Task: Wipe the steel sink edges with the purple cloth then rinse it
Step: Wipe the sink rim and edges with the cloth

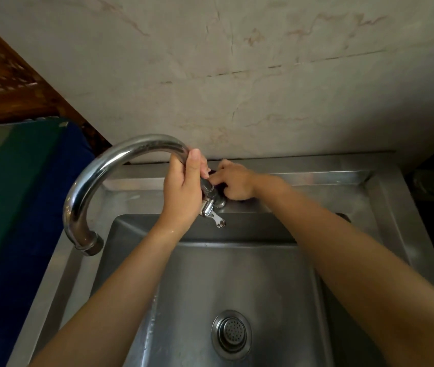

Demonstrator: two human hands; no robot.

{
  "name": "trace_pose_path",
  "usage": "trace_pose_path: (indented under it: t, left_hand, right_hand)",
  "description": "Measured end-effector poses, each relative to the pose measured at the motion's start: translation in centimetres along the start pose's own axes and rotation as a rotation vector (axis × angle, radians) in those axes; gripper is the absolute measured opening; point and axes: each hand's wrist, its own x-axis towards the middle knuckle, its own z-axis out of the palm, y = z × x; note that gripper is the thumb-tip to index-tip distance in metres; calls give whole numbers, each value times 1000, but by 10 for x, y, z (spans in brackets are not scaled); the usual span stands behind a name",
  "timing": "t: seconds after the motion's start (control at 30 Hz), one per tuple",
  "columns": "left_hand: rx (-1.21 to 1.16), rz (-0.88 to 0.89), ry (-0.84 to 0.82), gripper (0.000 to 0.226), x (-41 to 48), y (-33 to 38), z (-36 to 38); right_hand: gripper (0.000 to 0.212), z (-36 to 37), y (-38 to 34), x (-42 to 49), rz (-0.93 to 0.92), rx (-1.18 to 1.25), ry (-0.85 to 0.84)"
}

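The steel sink (385, 207) fills the lower view, its back ledge running under the wall. A curved chrome faucet (99, 168) rises from that ledge, and its spout is swung left, ending over the left rim. My left hand (184, 194) is wrapped around the faucet pipe just above its base. My right hand (234, 181) is pressed on the back ledge behind the faucet base, with its fingers closed on a dark cloth (213, 172). Only slivers of the cloth show, so its colour is hard to tell. No water is running.
A small lever handle (218, 221) sticks out of the faucet base toward the basin. The drain strainer (231, 333) sits in the basin floor. A blue and green covered surface (12, 194) lies to the left, under a carved wooden frame (1, 83). A marble wall (263, 75) stands close behind.
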Motion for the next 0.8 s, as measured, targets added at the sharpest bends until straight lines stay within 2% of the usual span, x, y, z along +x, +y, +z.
trace_pose_path:
  t: [0.13,0.37,0.57,0.8]
  left_hand:
    - [3,6,-36,30,-1,-1,-3]
    - [-14,-12,-145,25,6,1,-9]
    - [-40,-9,-209,26,9,0,-15]
    - [-59,-3,-260,25,13,-2,-16]
  right_hand:
    - [48,8,5,5,60,32,-5]
    - [41,29,7,-7,103,91,247]
    - [50,35,3,-15,197,196,304]
    - [52,49,0,-22,268,231,469]
